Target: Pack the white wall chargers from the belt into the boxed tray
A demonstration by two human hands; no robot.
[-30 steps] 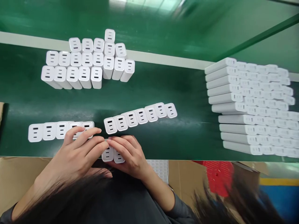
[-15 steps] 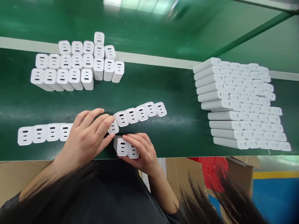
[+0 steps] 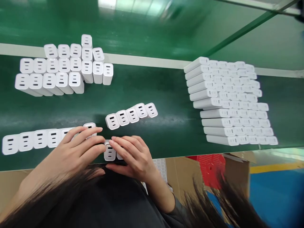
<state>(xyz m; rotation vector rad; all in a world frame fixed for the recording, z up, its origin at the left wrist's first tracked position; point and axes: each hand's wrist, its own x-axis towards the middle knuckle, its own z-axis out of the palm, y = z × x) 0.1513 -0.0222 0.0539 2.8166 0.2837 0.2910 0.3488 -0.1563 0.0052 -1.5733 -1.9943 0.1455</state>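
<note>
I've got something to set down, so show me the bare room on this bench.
Widest: green bench between the back-left cluster and right-side group, reaching past the right end of the slanted row. A narrower strip separates that cluster from the near-left row. Crowded: around the left hand and right hand.

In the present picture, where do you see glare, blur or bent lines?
Head view: pale glare on the green panel behind; softer sheen on the green tabletop; dark hair blurred low in front; port details faint on the right-hand white stack; the tabletop's near edge looks bowed.
</note>
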